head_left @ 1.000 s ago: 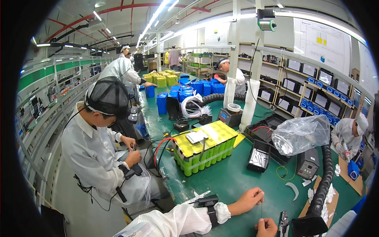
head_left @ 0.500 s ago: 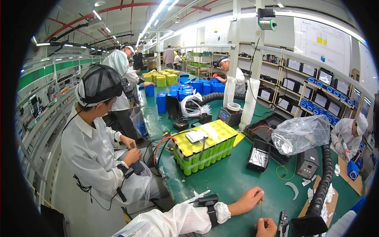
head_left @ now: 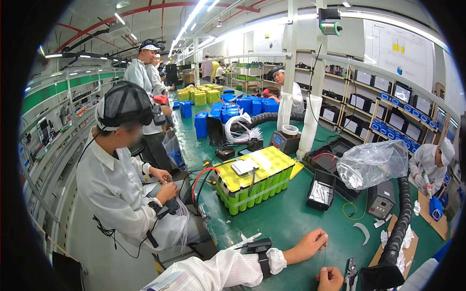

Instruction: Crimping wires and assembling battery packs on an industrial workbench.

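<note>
My left hand [head_left: 308, 245] is closed in a pinch above the green bench, a dark band round its wrist. My right hand [head_left: 330, 279], partly cut off by the lower edge, is closed in a pinch just below it. A thin dark wire [head_left: 325, 254] runs upright between the two sets of fingertips. Beside my right hand lies a wire stripper [head_left: 350, 272]. Farther off on the bench stands a battery pack [head_left: 255, 184] of green cells with a yellow top, a small white-topped device [head_left: 244, 167] lying on it.
A black bin [head_left: 321, 190] of white pieces, a clear plastic bag [head_left: 373, 165] and a grey control box [head_left: 380, 202] stand to the right. A black ribbed hose [head_left: 401, 223] bends down near my right hand. Co-workers [head_left: 128, 184] sit and stand around the bench.
My hands keep nearly the same pose on the wire. The view has shifted slightly. At the far left, a standing co-worker who was leaning over the bench is now more upright.
</note>
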